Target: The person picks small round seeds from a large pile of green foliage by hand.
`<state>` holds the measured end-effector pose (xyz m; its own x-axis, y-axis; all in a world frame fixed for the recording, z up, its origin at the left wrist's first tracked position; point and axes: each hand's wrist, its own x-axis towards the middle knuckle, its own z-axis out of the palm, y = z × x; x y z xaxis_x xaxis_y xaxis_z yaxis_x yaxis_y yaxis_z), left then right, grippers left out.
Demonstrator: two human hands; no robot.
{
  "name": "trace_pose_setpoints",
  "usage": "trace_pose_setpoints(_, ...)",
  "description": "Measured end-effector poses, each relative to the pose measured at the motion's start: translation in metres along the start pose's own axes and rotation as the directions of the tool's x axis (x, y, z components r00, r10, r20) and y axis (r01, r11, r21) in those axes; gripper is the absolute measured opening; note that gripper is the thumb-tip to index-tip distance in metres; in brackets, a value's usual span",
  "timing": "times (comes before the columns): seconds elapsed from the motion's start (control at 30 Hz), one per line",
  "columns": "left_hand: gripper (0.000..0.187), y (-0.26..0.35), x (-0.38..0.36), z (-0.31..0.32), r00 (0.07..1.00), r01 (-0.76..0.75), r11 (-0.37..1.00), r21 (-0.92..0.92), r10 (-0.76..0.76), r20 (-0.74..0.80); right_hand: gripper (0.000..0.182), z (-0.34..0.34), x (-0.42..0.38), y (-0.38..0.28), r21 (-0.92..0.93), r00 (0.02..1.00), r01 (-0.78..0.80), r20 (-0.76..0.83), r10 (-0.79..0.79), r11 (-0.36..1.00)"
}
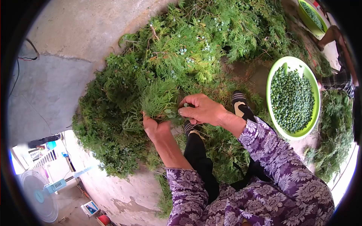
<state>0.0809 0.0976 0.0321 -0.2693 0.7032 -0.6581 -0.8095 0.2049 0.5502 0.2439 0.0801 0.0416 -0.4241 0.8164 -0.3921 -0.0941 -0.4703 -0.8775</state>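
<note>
A feathery green sprig [160, 98] is held up in my left hand [154, 127], whose fingers are wrapped round its lower end. Close to the right of it, my right hand [201, 110] has its thumb and fingers pinched together at small green berries [186, 106] by the sprig's base. Behind both hands spreads a big heap of cut evergreen branches [181, 49] with pale bluish berries among the leaves. To the right stands a light green basin [269, 98] holding many round green berries [292, 100].
Another green basin [312, 18] of berries is at the top right, near a co-worker's arm [333, 35]. More branches [333, 132] lie right of the near basin. My shoes [238, 97] rest among the branches. A fan [39, 196] stands at the lower left.
</note>
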Motion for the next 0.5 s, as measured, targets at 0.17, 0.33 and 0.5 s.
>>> trace_pose_setpoints(0.17, 0.04, -0.005, 0.004, -0.004, 0.992, -0.093, 0.991, 0.091, 0.085, 0.089, 0.032, 0.004, 0.0, -0.001, 0.074, 0.998, 0.021, -0.064, -0.016, 0.997)
trace_pose_setpoints(0.33, 0.041, -0.01, -0.003, 0.004, 0.995, -0.101, 0.989, 0.108, 0.098, 0.029, 0.032, 0.008, 0.002, 0.0, 0.124, 0.995, 0.043, -0.099, -0.031, 0.991)
trace_pose_setpoints(0.5, 0.039, -0.014, -0.002, 0.003, 0.992, -0.128, 0.979, 0.157, 0.13, 0.003, 0.04, 0.007, 0.013, 0.014, -0.041, 0.942, 0.239, -0.233, -0.242, 0.97)
